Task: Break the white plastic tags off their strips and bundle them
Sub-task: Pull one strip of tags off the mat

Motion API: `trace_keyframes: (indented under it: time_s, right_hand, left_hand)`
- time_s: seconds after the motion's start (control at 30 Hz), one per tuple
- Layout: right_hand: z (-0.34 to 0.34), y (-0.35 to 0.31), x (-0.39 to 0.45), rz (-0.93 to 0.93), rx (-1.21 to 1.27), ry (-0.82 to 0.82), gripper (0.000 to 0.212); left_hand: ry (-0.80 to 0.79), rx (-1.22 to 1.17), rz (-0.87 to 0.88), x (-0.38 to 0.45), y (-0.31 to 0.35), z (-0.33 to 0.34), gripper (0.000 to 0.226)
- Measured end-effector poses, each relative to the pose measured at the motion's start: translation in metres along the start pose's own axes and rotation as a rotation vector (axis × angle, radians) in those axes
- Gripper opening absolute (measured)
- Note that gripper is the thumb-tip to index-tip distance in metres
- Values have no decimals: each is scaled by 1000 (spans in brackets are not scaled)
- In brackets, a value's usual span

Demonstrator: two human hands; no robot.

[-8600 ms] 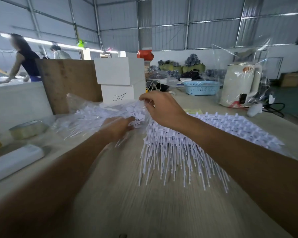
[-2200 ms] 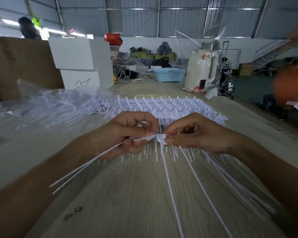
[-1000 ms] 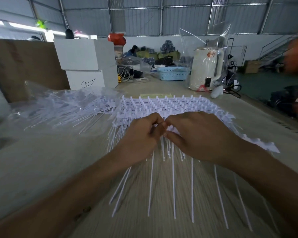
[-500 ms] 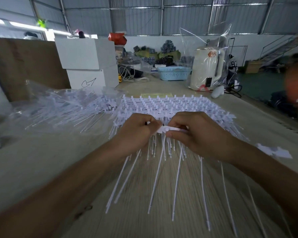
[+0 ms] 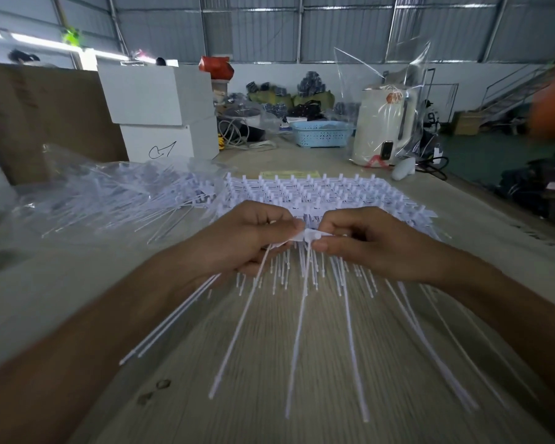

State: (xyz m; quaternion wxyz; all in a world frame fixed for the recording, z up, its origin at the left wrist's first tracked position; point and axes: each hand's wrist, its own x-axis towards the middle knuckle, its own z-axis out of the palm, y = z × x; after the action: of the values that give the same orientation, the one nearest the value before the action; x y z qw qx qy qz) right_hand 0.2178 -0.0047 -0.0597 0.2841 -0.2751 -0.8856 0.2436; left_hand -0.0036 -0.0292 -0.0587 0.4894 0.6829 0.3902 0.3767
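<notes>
Centre of the frame: left hand (image 5: 247, 241) curled, thumb and forefinger pinching the head end of a white tag strip (image 5: 302, 236), with a few loose white tags (image 5: 170, 318) also gripped in the palm and trailing toward the lower left; right hand (image 5: 366, 248) likewise curled, thumb and forefinger nipping the same strip from the other side, fingertips of both hands almost touching over it; long thin tails of the strip (image 5: 297, 341) hanging down from the pinch and fanning toward the bottom edge, clear of the wooden tabletop (image 5: 302, 421) as far as can be told.

Just behind the hands, mid-frame: a stack of unbroken tag strips (image 5: 318, 193) lying flat on the table, heads upward in rows, tails pointing toward the viewer beneath the hands.

Left of centre: a clear plastic bag (image 5: 87, 181) lying crumpled and open on the table, holding a heap of white tags (image 5: 135, 200) that spill out toward the stack.

Upper left: two white cartons (image 5: 161, 113) stacked one on the other, closed, contents hidden; a brown cardboard sheet (image 5: 39, 116) beside them.

Upper centre: a light blue perforated basket (image 5: 321, 134); contents too dim to name.

Upper right: a cream electric kettle (image 5: 383, 126) wrapped inside a clear plastic bag (image 5: 382, 75) whose top stands up open above it.
</notes>
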Motion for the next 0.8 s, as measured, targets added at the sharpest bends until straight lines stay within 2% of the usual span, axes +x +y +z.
trace_keyframes:
  time_s: [0.13, 0.23, 0.3, 0.33, 0.37, 0.43, 0.53, 0.6, 0.67, 0.8]
  right_hand:
    - [-7, 3, -4, 13, 213, -76, 22]
    - [-11, 7, -8, 54, 308, -143, 24]
    - [-22, 12, -15, 121, 303, -106, 27]
    - [-29, 14, -19, 163, 315, -62, 26]
    - [-37, 16, -22, 199, 345, -9, 25]
    - [-44, 16, -23, 219, 339, 60, 26]
    - [-29, 4, -11, 127, 151, -29, 19]
    - [-12, -1, -5, 76, 32, -124, 14]
    - [-1, -1, -3, 49, 18, -131, 13]
    - [7, 3, -3, 73, 185, -99, 18]
  left_hand:
    - [-98, -112, 13, 0, -2, 2, 25]
    - [-242, -201, 73, -3, -4, 0, 23]
    - [-357, -384, 154, -7, 0, -9, 17]
    - [-362, -451, 197, -8, 2, -15, 19]
    - [-315, -461, 221, -6, 4, -21, 20]
    - [-105, -328, 207, -3, 1, -25, 14]
    - [143, -3, 76, 3, -11, -12, 7]
    - [222, 220, 89, 6, -17, -3, 12]
    - [262, 355, 137, 9, -18, 2, 18]
    - [304, 260, 138, 7, -16, 14, 16]
